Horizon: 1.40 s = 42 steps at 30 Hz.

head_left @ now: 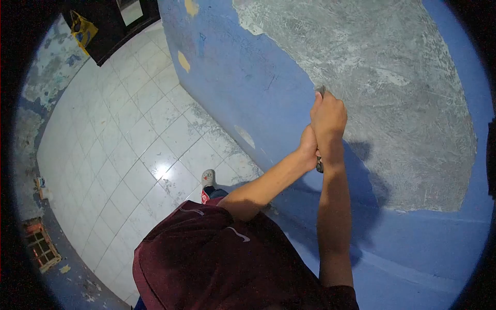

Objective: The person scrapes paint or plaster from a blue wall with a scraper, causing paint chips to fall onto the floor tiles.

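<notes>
Both my hands are closed around a dark scraper (320, 166), held against the wall, with most of it hidden by my fingers. My right hand (330, 114) grips its upper part, close to the short dark tip that shows above the thumb. Lower down, my left hand (308, 140) wraps the handle, whose end sticks out below between my wrists. The tip is at the ragged border between the blue paint (268, 88) and the bare grey patch (392, 119) of the wall.
White floor tiles (124, 139) run along the wall's foot, with pale dust near it. A grey shoe (208, 177) stands on them. A yellow bag (83, 31) hangs by dark furniture (111, 31) at the far left. A small grated opening (42, 246) is at lower left.
</notes>
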Available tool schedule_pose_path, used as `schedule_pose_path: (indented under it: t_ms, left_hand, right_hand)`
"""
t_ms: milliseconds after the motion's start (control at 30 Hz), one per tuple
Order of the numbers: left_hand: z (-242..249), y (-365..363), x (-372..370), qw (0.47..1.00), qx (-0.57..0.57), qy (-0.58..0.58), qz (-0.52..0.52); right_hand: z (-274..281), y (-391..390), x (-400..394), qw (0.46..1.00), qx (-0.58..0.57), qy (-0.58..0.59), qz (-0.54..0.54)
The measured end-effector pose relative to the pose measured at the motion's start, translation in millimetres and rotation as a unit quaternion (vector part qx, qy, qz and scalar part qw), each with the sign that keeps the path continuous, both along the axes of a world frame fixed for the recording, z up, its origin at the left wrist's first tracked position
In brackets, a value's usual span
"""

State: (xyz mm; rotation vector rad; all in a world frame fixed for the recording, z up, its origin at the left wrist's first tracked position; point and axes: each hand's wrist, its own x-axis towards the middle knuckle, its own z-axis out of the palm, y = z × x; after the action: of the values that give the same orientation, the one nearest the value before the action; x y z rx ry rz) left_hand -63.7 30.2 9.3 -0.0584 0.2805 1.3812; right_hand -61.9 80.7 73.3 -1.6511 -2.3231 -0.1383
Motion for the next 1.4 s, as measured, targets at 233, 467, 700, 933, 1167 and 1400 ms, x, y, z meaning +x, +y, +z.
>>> schedule_pose_path:
  t_ms: [233, 467, 700, 933, 1167, 1400]
  left_hand:
    - [1.0, -5.7, -3.1, 0.999, 0.023, 0.006, -0.041]
    - [2.5, 0.2, -8.9, 0.999, 0.019, -0.004, -0.038]
    - [7.1, -0.4, 4.6, 0.999, -0.032, 0.014, 0.003]
    - [-7.2, -3.7, -18.4, 0.996, 0.011, 0.023, -0.081]
    - [-14.3, -0.2, -19.0, 0.993, 0.053, 0.022, -0.102]
    - [4.3, -12.1, -16.6, 0.991, 0.065, 0.038, -0.108]
  right_hand:
    - [-2.2, 0.6, 6.8, 1.000, 0.012, 0.004, -0.011]
    - [-9.2, 8.4, 5.3, 0.998, 0.042, 0.025, 0.035]
    - [-11.5, -3.5, 7.3, 0.985, 0.156, 0.035, 0.062]
    - [-17.3, 3.6, 4.2, 0.991, 0.116, 0.012, 0.059]
    - [-20.0, 4.0, 2.9, 0.994, 0.094, 0.040, 0.037]
    - [-9.5, -3.6, 12.2, 0.995, 0.091, 0.038, 0.034]
